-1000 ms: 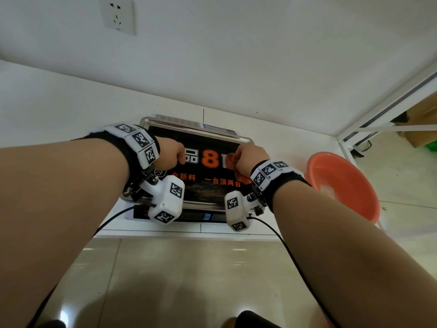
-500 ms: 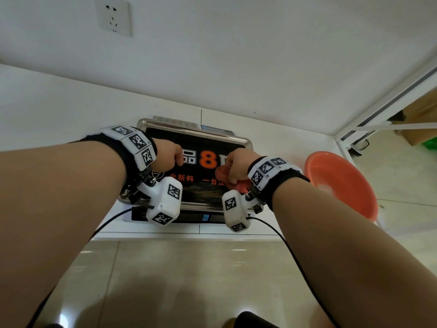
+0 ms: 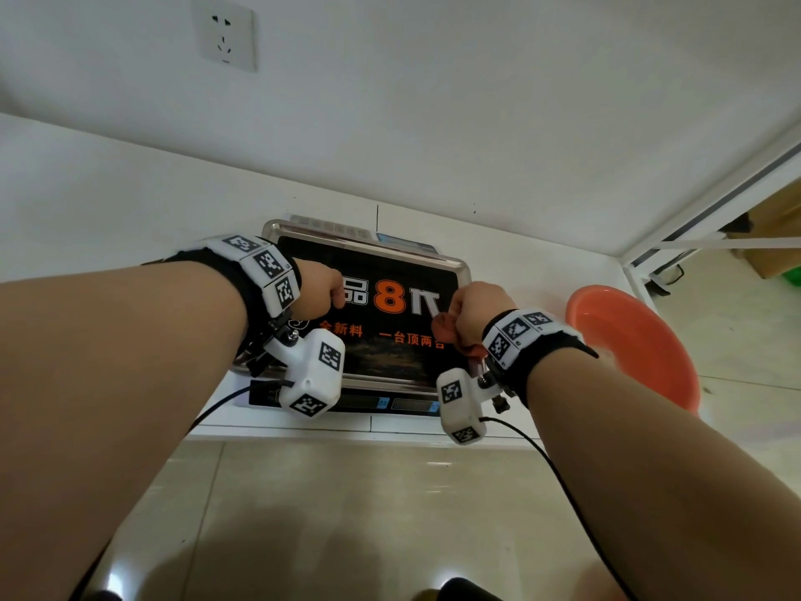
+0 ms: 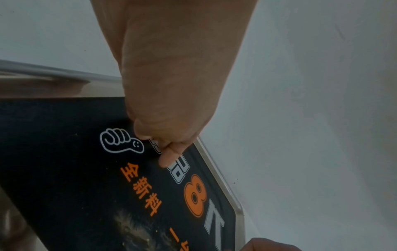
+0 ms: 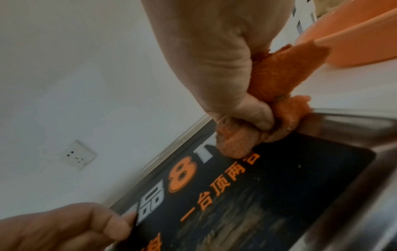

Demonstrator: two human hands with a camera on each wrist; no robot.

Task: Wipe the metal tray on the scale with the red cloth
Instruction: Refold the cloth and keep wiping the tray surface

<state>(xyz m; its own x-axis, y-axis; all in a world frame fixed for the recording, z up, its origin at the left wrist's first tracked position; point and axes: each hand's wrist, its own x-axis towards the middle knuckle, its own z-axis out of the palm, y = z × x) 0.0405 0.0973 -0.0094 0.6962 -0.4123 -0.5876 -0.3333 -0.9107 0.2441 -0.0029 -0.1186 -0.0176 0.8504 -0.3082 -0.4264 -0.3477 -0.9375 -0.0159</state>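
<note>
The metal tray [image 3: 466, 275] sits on the scale [image 3: 390, 403], and a black sticker with orange print [image 3: 390, 362] covers its floor. My right hand [image 3: 477, 310] grips the bunched red cloth [image 3: 444, 325] and holds it down on the tray near the right rim. In the right wrist view the cloth [image 5: 275, 81] bulges out of my fist [image 5: 253, 118] against the tray wall [image 5: 354, 129]. My left hand [image 3: 320, 288] is curled over the tray's left part. One fingertip [image 4: 169, 159] touches the sticker, and this hand holds nothing.
An orange plastic basin [image 3: 628, 340] stands on the white ledge just right of the scale. A white wall with a socket [image 3: 223, 39] rises close behind the tray. Beige floor tiles [image 3: 346, 514] lie below the ledge.
My right hand slid the cloth left across the tray, then back right towards the right rim. The left hand has stayed where it was.
</note>
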